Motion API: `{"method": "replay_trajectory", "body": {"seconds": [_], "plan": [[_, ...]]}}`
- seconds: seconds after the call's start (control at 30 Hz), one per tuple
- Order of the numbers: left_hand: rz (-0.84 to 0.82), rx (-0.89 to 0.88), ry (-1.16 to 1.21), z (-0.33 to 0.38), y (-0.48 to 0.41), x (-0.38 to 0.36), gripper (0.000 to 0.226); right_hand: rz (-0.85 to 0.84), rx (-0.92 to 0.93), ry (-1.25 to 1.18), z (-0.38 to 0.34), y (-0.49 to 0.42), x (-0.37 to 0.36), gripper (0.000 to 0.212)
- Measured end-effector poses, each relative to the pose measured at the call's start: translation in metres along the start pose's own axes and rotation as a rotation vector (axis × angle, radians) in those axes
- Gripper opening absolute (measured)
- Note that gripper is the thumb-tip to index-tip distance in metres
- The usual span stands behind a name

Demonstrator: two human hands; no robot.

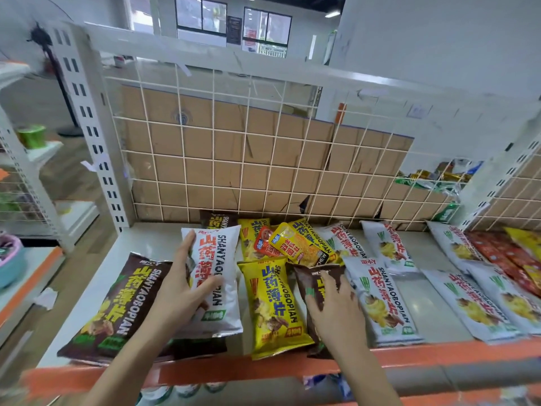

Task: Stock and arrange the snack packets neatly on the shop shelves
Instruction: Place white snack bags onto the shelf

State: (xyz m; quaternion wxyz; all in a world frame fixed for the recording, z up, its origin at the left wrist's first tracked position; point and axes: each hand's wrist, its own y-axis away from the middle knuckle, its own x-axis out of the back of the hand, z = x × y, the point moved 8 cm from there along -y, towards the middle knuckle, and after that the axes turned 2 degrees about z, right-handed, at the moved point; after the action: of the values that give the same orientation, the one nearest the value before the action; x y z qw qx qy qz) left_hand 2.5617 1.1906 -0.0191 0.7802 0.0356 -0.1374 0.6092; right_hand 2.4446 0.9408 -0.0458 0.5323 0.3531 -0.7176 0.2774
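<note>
Head view: your left hand (181, 288) grips the left white packet (222, 259), and your right hand (336, 309) grips the middle brown packet (317, 284). Both are probably light, puffy and slippery, so hold the edges gently.

Wire grid (183, 156) walls off the back. In front of it: bare shelf (152, 241) at left, packet pile (292, 244) blocking centre, open above.
</note>
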Motion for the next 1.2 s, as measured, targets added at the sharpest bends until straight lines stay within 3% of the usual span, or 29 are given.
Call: {"method": "replay_trajectory", "body": {"seconds": [0.17, 0.5, 0.73, 0.87, 1.03, 1.2], "plan": [[-0.018, 0.01, 0.004, -0.004, 0.001, -0.003, 0.086, -0.101, -0.076, 0.036, 0.008, 0.006, -0.015, 0.076], [-0.022, 0.023, 0.023, -0.011, 0.002, 0.005, 0.085, -0.014, -0.056, -0.021, 0.013, 0.005, 0.0, 0.069], [0.027, -0.001, 0.053, -0.003, 0.005, 0.016, 0.082, 0.27, 0.033, -0.052, 0.011, 0.013, 0.043, 0.07], [0.062, -0.005, 0.03, -0.002, 0.005, 0.033, 0.083, 0.399, 0.138, -0.22, 0.001, 0.009, 0.067, 0.073], [0.154, -0.023, 0.012, -0.002, 0.009, 0.071, 0.079, 0.298, 0.258, -0.501, -0.045, -0.007, 0.07, 0.072], [0.272, -0.01, 0.005, -0.013, 0.012, 0.121, 0.074, 0.172, 0.335, -0.536, -0.119, -0.023, 0.052, 0.07]]}}
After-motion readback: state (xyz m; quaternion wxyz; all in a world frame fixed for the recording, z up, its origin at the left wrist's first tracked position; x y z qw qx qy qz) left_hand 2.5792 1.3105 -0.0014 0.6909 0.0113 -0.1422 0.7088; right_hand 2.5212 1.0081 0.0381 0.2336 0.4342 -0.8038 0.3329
